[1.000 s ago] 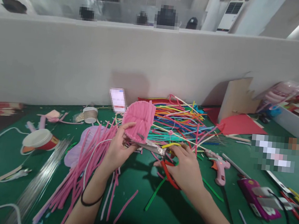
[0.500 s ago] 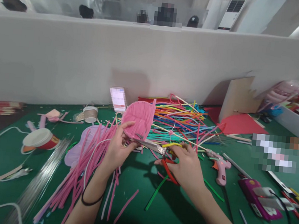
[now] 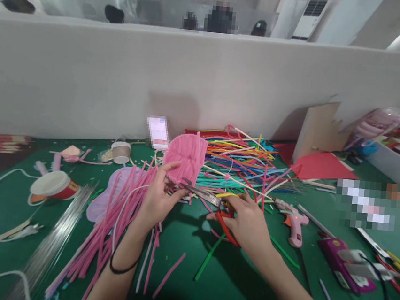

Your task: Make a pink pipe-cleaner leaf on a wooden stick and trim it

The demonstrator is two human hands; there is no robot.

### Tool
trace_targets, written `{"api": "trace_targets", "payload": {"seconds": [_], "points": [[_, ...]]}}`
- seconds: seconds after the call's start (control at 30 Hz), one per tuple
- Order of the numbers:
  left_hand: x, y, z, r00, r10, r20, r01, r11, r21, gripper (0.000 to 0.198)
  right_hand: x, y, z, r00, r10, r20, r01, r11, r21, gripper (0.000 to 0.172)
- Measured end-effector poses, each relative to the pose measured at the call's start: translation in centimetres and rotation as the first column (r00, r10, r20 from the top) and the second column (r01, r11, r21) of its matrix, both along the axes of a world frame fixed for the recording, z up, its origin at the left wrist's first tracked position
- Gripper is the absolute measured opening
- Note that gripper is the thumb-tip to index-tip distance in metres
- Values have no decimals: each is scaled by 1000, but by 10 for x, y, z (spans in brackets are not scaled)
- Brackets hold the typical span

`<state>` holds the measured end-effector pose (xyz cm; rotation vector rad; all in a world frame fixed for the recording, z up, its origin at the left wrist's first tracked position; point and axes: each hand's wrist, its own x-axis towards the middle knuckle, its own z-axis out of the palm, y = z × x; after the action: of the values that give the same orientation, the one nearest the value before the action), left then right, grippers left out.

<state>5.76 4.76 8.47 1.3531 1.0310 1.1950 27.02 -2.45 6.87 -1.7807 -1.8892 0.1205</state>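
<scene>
Shifting left since the earlier frame, one strip point(image 3: 197, 145) is now standing in from the right edge of the pink piece point(image 3: 176, 152). Nearest us, a green stem point(image 3: 209, 258) is lying on the table point(image 3: 181, 233). Our left hand point(image 3: 160, 193) is pinching the piece by its lower left, keeping it raised. Our right hand point(image 3: 249, 223) is gripping the scissors point(image 3: 212, 198) by their handles, blades reaching the piece's lower edge; we cannot tell whether they are touching it. Farther off, coloured stems point(image 3: 242, 153) are lying before the white partition point(image 3: 86, 78).
</scene>
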Motion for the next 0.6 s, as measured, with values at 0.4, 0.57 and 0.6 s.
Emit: {"api": "trace_targets", "payload": {"seconds": [0.4,0.57,0.6], "points": [[-3,-2,2,996,-5,-91,15,994,108,62,1,-2,-7,1000,-15,18,13,993,116,30],[-7,-1,6,984,69,-162,-35,979,201,47,8,-12,6,984,-151,-91,162,978,129,35],[-9,1,6,978,106,-179,-63,971,229,42,10,-15,6,982,-176,-75,183,977,106,34]]}}
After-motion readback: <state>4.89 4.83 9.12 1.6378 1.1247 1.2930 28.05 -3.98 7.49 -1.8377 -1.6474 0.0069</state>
